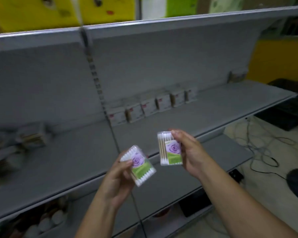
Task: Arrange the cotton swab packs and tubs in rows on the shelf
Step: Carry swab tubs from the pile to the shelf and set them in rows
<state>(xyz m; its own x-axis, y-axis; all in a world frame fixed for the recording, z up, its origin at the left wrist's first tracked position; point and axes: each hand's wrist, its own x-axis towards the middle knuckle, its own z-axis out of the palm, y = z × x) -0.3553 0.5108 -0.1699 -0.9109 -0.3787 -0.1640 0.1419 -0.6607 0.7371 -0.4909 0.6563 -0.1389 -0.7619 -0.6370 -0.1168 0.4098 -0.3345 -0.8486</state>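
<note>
Fingers [127, 163] of the left hand [117, 177] are being curled round a clear swab pack [141, 167] with a purple flower label. A second pack [170, 149] is being gripped by the right hand [189, 152]. Both are being held before the shelf [213, 109]. Each is probably best set upright, label forward, in line with the back row [151, 105].

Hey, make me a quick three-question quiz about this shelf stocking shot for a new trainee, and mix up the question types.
1. True or false: the left hand holds nothing.
2. The right hand holds its cotton swab pack: A) upright in the air, B) resting on the floor, C) inside a box?
3. Fill in: the row of packs on the shelf stands along its ___ panel.
Key: 1 false, it holds a tilted pack; 2 A; 3 back.
</note>
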